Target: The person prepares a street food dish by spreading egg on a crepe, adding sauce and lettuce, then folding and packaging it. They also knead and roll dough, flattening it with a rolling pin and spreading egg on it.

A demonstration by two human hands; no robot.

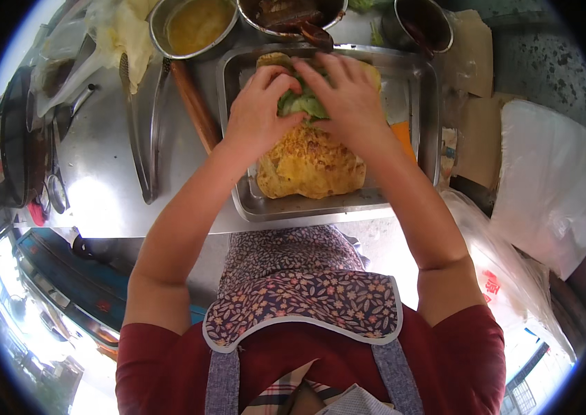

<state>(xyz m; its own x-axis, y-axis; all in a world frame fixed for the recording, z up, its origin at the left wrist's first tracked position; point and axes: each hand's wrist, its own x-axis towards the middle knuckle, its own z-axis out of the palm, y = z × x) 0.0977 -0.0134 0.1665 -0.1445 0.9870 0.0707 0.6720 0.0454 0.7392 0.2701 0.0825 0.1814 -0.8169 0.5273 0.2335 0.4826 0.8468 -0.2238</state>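
Note:
A browned, golden flatbread lies in a rectangular stainless steel tray. Green lettuce leaves are heaped on its far half, partly covered by my hands. My left hand curls around the left side of the heap, its thumb towards the middle. From the right, my right hand rests over the leaves with its fingers spread. The bread's far edge shows beyond my fingertips. An orange flat piece sits in the tray beside my right forearm.
Long metal tongs and a wooden rod lie left of the tray. Along the back stand a bowl of yellow liquid, a bowl of dark sauce with a brush-like tool and a metal pot. White plastic bags are at right.

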